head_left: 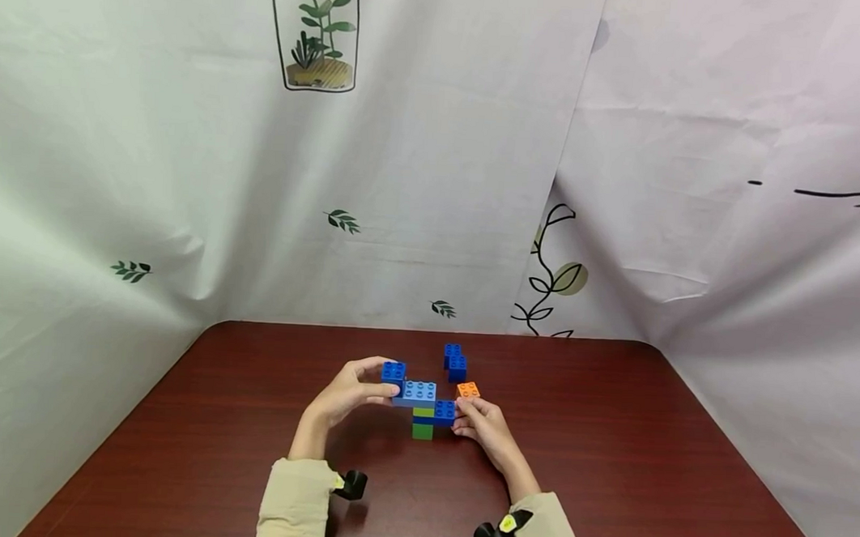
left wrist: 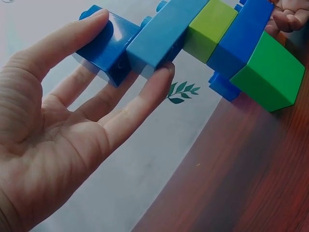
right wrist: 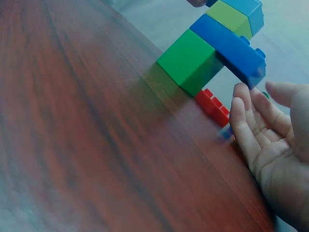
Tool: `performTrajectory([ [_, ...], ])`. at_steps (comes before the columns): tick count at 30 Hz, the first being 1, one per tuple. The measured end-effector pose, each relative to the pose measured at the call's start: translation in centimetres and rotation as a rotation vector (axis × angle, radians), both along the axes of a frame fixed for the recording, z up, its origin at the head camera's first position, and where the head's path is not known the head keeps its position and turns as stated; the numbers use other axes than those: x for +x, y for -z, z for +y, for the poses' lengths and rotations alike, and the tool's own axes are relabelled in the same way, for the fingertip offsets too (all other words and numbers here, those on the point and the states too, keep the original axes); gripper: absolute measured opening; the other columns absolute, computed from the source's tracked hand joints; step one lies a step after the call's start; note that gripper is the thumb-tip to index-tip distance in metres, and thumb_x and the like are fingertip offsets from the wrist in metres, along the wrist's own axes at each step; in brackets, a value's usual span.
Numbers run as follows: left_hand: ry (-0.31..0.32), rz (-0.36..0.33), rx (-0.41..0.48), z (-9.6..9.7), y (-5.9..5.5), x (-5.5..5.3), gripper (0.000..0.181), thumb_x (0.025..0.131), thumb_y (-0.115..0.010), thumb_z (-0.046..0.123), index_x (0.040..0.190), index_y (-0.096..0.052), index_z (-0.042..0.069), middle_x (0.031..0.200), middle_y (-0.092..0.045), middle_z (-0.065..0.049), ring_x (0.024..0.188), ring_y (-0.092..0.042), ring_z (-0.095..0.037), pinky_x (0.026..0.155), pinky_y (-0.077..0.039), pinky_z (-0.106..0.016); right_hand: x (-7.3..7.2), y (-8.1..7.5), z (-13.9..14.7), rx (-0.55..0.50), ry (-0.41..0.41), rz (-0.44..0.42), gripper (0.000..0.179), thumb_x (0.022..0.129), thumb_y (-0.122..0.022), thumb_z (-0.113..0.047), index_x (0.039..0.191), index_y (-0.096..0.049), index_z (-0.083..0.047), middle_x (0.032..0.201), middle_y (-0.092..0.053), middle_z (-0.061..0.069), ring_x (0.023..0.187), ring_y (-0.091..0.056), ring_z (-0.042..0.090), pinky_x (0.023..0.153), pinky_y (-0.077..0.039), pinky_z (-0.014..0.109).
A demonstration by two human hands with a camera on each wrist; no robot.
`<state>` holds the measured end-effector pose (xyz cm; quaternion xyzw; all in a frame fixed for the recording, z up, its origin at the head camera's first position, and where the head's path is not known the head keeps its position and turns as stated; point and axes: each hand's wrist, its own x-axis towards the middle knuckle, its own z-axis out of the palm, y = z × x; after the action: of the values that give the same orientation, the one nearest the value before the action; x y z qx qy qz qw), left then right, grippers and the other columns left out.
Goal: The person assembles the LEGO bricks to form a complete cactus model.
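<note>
In the middle of the table stands a stack of toy building bricks. A green brick (head_left: 422, 431) forms its base, with a dark blue brick (head_left: 445, 413) jutting right above it. Over that come a lime brick (left wrist: 211, 29) and a long light blue brick (head_left: 419, 393) reaching left. Another dark blue brick (head_left: 394, 372) sits at the light blue one's left end; my left hand (head_left: 346, 394) pinches it, thumb on the near side and fingers behind and below. My right hand (head_left: 490, 434) has fingertips right at the jutting brick's free end, thumb and fingers apart.
Behind the right hand lies an orange brick (head_left: 467, 389), which looks red in the right wrist view. Two dark blue bricks (head_left: 457, 369) lie farther back. A patterned white cloth (head_left: 400, 283) hangs around the brown table (head_left: 247, 421).
</note>
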<state>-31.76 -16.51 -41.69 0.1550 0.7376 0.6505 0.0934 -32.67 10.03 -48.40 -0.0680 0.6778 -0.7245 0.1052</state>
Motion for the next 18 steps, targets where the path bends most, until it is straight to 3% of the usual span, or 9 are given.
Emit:
performTrajectory([
  [6, -0.001, -0.006, -0.004, -0.5, 0.0, 0.0, 0.056, 0.088, -0.072, 0.019, 0.134, -0.049, -0.005, 0.11, -0.061, -0.01, 0.091, -0.067, -0.016, 0.092, -0.056, -0.044, 0.1, 0.2, -0.5, 0.072, 0.03, 0.077, 0.024, 0.096, -0.057, -0.007, 0.112, -0.06, 0.011, 0.08, -0.062, 0.0, 0.068, -0.062, 0.006, 0.065, -0.056, 0.018],
  [14, 0.011, 0.005, -0.001, -1.1, 0.1, 0.1, 0.055, 0.089, -0.07, 0.017, 0.134, -0.048, -0.006, 0.108, -0.062, -0.007, 0.091, -0.067, -0.017, 0.089, -0.058, -0.036, 0.5, 0.5, -1.2, 0.207, 0.034, 0.231, 0.034, 0.087, -0.063, 0.002, 0.119, -0.058, 0.01, 0.108, -0.061, 0.025, 0.068, -0.062, 0.007, 0.063, -0.055, 0.02],
  [18, 0.02, 0.006, 0.001, -1.4, 0.1, 0.1, 0.056, 0.089, -0.071, 0.019, 0.134, -0.048, -0.007, 0.108, -0.062, -0.007, 0.092, -0.067, -0.018, 0.088, -0.058, -0.034, 0.5, 0.7, -1.4, 0.268, 0.044, 0.284, 0.04, 0.084, -0.066, 0.004, 0.123, -0.058, 0.008, 0.118, -0.053, 0.026, 0.067, -0.064, 0.01, 0.061, -0.052, 0.019],
])
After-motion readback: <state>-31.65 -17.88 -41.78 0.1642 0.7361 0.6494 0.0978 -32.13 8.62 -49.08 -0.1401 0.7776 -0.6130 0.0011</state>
